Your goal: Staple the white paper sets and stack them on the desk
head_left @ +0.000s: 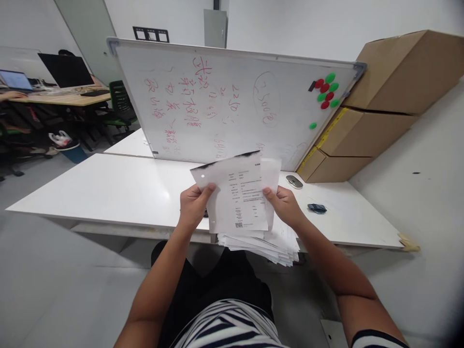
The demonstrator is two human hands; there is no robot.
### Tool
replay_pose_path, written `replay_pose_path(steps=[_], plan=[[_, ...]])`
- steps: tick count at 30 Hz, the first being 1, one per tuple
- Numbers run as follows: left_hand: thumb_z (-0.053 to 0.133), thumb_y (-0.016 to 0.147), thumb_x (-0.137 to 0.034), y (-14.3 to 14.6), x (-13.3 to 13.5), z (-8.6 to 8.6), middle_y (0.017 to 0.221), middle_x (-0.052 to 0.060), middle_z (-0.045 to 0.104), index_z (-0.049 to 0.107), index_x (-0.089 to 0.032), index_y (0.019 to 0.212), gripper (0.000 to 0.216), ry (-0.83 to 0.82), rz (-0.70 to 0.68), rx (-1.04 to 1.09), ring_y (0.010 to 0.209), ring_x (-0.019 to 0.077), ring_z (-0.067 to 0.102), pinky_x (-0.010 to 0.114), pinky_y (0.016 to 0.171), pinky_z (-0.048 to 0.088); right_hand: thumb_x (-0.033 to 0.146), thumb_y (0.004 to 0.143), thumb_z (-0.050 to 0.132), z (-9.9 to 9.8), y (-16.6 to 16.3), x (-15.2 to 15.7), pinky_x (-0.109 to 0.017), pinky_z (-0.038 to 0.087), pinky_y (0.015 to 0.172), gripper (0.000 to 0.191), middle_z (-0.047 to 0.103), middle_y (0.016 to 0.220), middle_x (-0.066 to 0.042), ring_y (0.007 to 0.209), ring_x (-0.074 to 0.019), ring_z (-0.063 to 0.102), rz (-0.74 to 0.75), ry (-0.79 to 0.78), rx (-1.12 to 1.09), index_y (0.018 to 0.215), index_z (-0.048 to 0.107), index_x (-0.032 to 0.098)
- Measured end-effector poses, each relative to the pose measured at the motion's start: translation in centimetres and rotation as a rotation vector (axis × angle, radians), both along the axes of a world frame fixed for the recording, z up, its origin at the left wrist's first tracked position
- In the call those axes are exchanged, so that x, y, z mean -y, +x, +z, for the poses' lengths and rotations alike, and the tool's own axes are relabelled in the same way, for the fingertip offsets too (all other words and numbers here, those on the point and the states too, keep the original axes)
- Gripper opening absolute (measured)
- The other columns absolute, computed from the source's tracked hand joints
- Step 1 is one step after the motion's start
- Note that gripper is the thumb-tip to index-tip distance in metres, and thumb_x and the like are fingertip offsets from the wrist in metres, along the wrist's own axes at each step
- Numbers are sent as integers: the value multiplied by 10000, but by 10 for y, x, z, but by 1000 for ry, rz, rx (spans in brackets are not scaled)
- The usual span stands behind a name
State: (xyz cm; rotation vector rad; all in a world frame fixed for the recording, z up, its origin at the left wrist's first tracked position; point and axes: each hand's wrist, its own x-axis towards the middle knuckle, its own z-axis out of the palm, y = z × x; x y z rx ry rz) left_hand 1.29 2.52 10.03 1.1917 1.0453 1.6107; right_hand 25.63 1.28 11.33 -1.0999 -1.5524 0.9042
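Between my two hands is a printed sheet of paper (235, 198), held up and slightly tilted, with a dark smudged strip along its top edge and a punched hole near its upper left corner. My left hand (195, 203) pinches the left edge, thumb on the front. On the right, my right hand (284, 203) grips the right side, where a second sheet (271, 171) shows behind the first. Below them a loose stack of papers (268, 249) lies at the table's front edge and overhangs it. A dark object beside my left hand is mostly hidden.
A whiteboard (174, 92) with red writing and magnets leans behind the white table (94, 193). Stacked cardboard boxes (395, 77) stand at the right. A mouse (294, 181) and a small dark packet (317, 208) lie on the table. Another person's hand (14, 95) shows at the far left.
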Motion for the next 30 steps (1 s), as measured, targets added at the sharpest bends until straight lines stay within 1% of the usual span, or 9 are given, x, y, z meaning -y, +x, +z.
replay_pose_path(steps=[5,10,14,16,18,21,23,28,30], plan=[[703,701,-479,1,-19,2,665,6,634,675,-150,679,331,-7,48,-119,631,127,545,238,535,417,541,848,545,-7,18,11,-308,530,605,411,716,790,-55,719,-207,658,-218,83,109,872,700,160],[645,751,-513,4,-71,25,510,-43,454,507,-156,539,438,158,325,-113,524,78,429,208,484,344,553,833,533,-24,72,55,-292,459,575,469,651,618,-56,630,-203,610,-868,298,322,627,629,142],[531,859,-469,42,-113,35,716,16,605,573,-168,660,363,467,419,-360,752,133,565,250,698,454,574,799,555,-53,100,109,-303,410,551,534,528,454,-46,551,-210,572,-1336,251,348,442,473,185],[488,893,-417,75,-132,23,997,73,663,638,-187,821,284,577,319,-589,1009,181,573,317,884,444,586,803,537,-71,96,134,-329,427,593,505,602,548,-83,655,-260,613,-1487,184,250,526,550,164],[480,897,-380,110,-149,3,1222,102,611,655,-206,928,248,581,101,-822,1172,218,513,383,996,386,594,793,545,-88,85,152,-346,438,602,485,633,593,-93,688,-279,622,-1563,76,164,584,591,158],[578,828,-426,155,-156,-30,1337,179,521,651,-165,984,312,367,-194,-971,1274,315,428,496,1038,321,602,776,568,-103,65,168,-344,441,543,479,601,523,-64,579,-253,589,-1624,5,43,523,555,195],[605,791,-492,173,-142,-42,1341,205,505,628,-150,1060,435,216,-370,-876,1297,342,398,522,1038,307,602,762,587,-104,55,171,-331,421,490,493,557,468,-42,506,-226,543,-1594,2,9,471,509,213],[586,807,-502,171,-62,-21,1248,115,572,519,-241,1238,508,133,-1003,-350,1068,206,581,361,895,458,581,789,575,-87,46,160,-288,421,504,473,562,527,-23,536,-186,529,-1373,58,-21,565,582,164],[684,747,-430,158,-33,-6,1115,83,620,538,-237,1168,486,114,-1030,-255,924,164,607,302,798,481,569,789,585,-80,43,153,-275,426,515,459,562,546,-17,552,-175,531,-1321,70,-33,591,597,155]])
